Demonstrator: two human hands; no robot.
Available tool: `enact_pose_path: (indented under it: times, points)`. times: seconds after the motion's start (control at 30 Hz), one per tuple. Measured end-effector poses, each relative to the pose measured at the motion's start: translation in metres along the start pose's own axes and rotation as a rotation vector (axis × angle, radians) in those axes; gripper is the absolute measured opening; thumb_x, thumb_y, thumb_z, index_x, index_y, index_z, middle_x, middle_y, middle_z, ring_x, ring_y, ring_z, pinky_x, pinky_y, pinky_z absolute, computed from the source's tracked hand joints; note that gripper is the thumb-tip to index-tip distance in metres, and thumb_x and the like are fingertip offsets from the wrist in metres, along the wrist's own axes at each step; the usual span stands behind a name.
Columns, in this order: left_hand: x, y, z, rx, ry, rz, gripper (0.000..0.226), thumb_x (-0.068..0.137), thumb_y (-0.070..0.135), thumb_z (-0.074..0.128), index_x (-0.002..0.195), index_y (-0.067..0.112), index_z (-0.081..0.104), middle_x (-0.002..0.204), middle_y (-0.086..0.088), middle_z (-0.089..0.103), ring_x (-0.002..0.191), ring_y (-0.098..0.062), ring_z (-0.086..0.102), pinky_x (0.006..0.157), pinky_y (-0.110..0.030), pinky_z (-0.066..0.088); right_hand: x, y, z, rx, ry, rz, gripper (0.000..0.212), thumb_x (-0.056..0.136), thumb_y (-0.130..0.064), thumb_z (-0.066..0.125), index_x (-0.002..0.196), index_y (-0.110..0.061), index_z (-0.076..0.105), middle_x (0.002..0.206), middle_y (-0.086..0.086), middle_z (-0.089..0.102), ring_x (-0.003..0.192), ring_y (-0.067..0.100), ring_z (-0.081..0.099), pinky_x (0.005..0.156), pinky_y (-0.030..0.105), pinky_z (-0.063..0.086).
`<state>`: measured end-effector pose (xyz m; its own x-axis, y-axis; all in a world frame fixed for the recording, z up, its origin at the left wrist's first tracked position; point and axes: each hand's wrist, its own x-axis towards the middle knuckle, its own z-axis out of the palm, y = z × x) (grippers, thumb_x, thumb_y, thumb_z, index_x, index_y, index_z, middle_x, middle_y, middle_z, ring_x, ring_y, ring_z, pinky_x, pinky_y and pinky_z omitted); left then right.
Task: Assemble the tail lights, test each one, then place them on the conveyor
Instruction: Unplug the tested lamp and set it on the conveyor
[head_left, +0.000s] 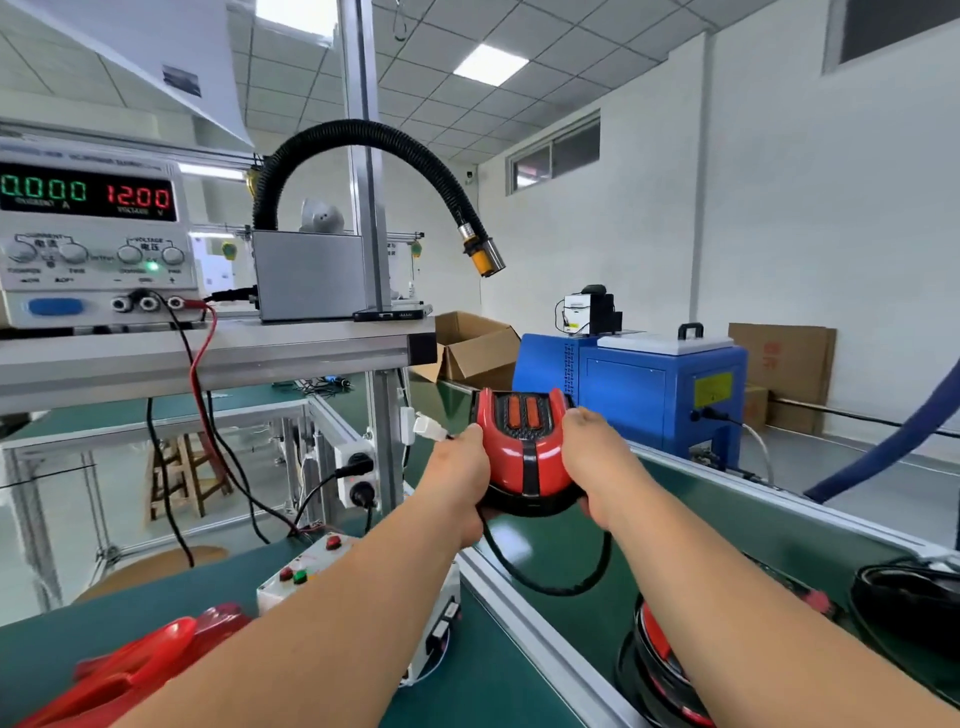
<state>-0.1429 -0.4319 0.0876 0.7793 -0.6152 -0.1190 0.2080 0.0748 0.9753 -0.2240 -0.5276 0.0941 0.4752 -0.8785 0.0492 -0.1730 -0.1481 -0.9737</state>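
Head view. The tail light (524, 447), red with a black centre stripe and two orange bars, is sitting at frame centre over the green conveyor (737, 525). Whether its base is touching the belt cannot be told.

The left hand (460, 467) is clasping the light's 9 o'clock flank, its grip closed round the housing. The right hand (597, 457) is doing the same at the 3 o'clock flank. Both hands are hiding the sides of the light.

A white connector (428, 428) is protruding at 10 o'clock of the left hand, just beside the knuckles. A black cable (550, 587) is looping out from under the light toward 6 o'clock and lying on the belt.

Surroundings:
- At 9 o'clock, a power supply (88, 234) is standing on a raised shelf (208, 358), showing 0.000 and 12.00, with a red lead (200, 374) hanging from it.
- At 12 o'clock, a black corrugated hose (363, 140) is arching over a grey box (309, 275).
- At 2 o'clock, a blue machine (649, 389) is standing just beyond the conveyor, with a cardboard box (478, 348) to its left.
- At 7 o'clock, on the desk (493, 675), a white button box (311, 571) is being partly covered by the left forearm. Red lenses (145, 670) are lying near it.
- At 5 o'clock, a second light (654, 654) is lying on the belt, partly hidden by the right forearm.
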Motion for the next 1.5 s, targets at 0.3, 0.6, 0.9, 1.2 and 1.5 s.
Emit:
enact_pose_path:
  times: [0.3,0.6,0.9,1.2,1.5]
  points:
    - [-0.068,-0.04,0.042,0.08,-0.181,0.055,0.029,0.101,0.033,0.041,0.096,0.014,0.063,0.069,0.0,0.073,0.046,-0.01,0.066,0.037,-0.021,0.045,-0.085,0.046,-0.08,0.022,0.155,0.03,0.052,0.103,-0.048,0.024,0.153,-0.034,0.021,0.156,0.0,0.034,0.136,0.026,0.039,0.108,0.041,0.033]
    - [-0.151,-0.106,0.148,0.145,-0.545,-0.129,0.051,0.096,0.047,0.046,0.13,0.01,0.052,0.117,-0.012,0.067,0.101,-0.033,0.066,0.093,-0.052,0.051,-0.178,0.112,-0.217,0.156,0.477,0.115,0.045,0.1,-0.053,0.036,0.144,-0.045,0.032,0.136,-0.005,0.055,0.112,0.02,0.06,0.099,0.05,0.05]
    - [-0.202,-0.179,0.181,0.525,-0.569,0.009,0.045,0.093,0.041,0.056,0.122,0.007,0.051,0.117,-0.01,0.061,0.105,-0.027,0.058,0.096,-0.039,0.048,-0.246,0.183,-0.256,0.19,0.598,0.401,0.045,0.102,-0.05,0.032,0.146,-0.041,0.031,0.122,-0.005,0.06,0.098,0.023,0.063,0.073,0.036,0.056]
    - [-0.205,-0.176,0.18,0.936,-0.597,0.342,0.038,0.098,0.033,0.049,0.124,0.005,0.043,0.121,-0.011,0.056,0.104,-0.024,0.056,0.078,-0.028,0.04,-0.248,0.188,-0.254,0.035,0.579,0.386,0.051,0.1,-0.054,0.03,0.15,-0.044,0.021,0.133,-0.002,0.051,0.092,0.011,0.055,0.062,0.029,0.047]
    - [-0.203,-0.19,0.179,0.897,-0.638,0.46,0.089,0.097,0.035,0.051,0.151,0.016,-0.017,0.148,-0.008,0.04,0.131,-0.023,0.045,0.105,-0.033,0.041,-0.247,0.204,-0.251,-0.113,0.619,0.354,0.053,0.103,-0.043,0.03,0.154,-0.027,0.023,0.155,0.007,0.035,0.139,0.027,0.036,0.112,0.039,0.03]
